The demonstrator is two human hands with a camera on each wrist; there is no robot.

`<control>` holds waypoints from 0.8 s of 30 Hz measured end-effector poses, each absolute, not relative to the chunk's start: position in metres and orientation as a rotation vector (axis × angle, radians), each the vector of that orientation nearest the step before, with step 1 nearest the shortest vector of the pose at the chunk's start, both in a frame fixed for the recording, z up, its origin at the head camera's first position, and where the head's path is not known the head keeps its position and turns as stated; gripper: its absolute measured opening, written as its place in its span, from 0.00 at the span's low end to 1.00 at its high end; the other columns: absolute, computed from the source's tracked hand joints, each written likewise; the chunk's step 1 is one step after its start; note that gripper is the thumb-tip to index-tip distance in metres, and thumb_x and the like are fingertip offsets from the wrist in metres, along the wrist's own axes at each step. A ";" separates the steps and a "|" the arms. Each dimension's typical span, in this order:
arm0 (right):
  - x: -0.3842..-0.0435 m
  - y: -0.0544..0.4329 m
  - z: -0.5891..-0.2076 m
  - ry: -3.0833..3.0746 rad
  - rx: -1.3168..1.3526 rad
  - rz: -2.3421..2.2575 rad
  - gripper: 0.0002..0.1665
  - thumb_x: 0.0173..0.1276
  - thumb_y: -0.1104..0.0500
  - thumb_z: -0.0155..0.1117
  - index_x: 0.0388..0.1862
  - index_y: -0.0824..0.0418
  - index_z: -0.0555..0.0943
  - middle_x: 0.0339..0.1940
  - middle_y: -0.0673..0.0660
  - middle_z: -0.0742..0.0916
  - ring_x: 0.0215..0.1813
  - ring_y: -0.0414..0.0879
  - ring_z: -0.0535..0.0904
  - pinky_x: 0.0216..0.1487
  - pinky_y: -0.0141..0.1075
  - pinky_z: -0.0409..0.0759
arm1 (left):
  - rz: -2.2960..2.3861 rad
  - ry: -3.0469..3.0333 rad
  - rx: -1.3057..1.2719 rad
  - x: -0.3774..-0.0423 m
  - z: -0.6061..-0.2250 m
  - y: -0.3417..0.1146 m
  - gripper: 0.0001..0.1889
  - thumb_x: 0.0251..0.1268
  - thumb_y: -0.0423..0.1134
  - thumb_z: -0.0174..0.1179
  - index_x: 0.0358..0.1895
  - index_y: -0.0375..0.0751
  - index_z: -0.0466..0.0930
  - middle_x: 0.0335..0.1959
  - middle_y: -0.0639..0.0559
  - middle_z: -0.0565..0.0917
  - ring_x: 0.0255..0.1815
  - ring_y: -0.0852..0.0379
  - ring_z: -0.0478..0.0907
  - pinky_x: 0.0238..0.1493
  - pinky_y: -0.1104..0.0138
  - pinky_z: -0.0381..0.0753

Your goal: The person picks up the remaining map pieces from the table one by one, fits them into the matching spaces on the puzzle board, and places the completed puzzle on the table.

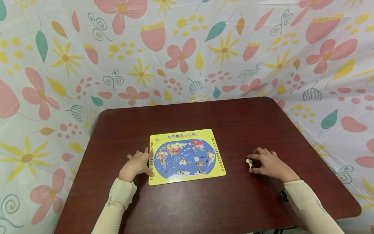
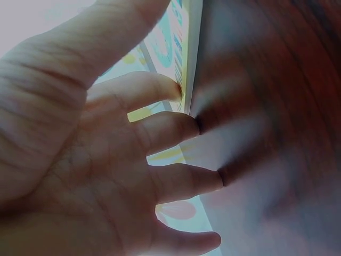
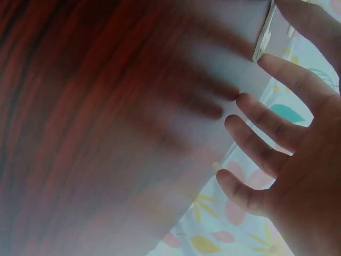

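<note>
A yellow-bordered world map puzzle board (image 1: 187,180) lies flat on the table, a little left of the middle. At its left edge rests my left hand (image 1: 135,165), thumb and index fingertip at the border. The left wrist view shows that hand's fingers (image 2: 170,130) spread and fairly straight, their tips down by the tabletop. To the right of the board, my right hand (image 1: 270,163) pinches a small pale puzzle piece (image 1: 249,163) between thumb and index finger. Seen from the right wrist, the piece (image 3: 263,40) appears edge-on, with the other fingers spread over the table.
The dark red-brown wooden table (image 1: 187,208) has rounded corners. A flower-patterned cloth (image 1: 181,81) hangs behind it and at both sides. A small black object (image 1: 283,195) shows beside the right sleeve, and dark cables (image 1: 277,231) lie at the front edge.
</note>
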State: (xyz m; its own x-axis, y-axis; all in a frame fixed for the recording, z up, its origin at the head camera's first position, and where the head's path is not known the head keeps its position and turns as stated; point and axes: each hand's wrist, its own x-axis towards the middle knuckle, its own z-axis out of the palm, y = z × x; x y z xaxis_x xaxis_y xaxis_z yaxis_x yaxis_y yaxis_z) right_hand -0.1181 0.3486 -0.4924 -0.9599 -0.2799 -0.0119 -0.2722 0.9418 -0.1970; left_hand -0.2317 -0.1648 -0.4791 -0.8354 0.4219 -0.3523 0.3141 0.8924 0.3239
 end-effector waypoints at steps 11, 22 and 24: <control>-0.119 0.349 -0.495 3.034 -0.411 -0.401 0.26 0.59 0.47 0.79 0.53 0.58 0.86 0.51 0.62 0.80 0.53 0.65 0.77 0.48 0.69 0.69 | 0.362 2.632 0.539 -0.232 -0.479 -0.165 0.52 0.48 0.44 0.81 0.77 0.35 0.63 0.78 0.27 0.54 0.73 0.17 0.51 0.61 0.20 0.45; -0.127 0.342 -0.491 3.071 -0.461 -0.323 0.26 0.57 0.48 0.80 0.51 0.60 0.86 0.48 0.59 0.80 0.50 0.61 0.77 0.46 0.64 0.71 | 0.363 2.638 0.545 -0.233 -0.482 -0.165 0.52 0.47 0.45 0.82 0.76 0.35 0.64 0.77 0.27 0.55 0.72 0.18 0.52 0.62 0.24 0.53; -0.131 0.339 -0.490 3.089 -0.482 -0.304 0.26 0.56 0.49 0.80 0.50 0.60 0.86 0.48 0.58 0.81 0.49 0.59 0.77 0.46 0.63 0.72 | 0.373 2.642 0.549 -0.233 -0.482 -0.165 0.51 0.47 0.44 0.82 0.76 0.34 0.65 0.77 0.26 0.55 0.72 0.18 0.53 0.63 0.25 0.56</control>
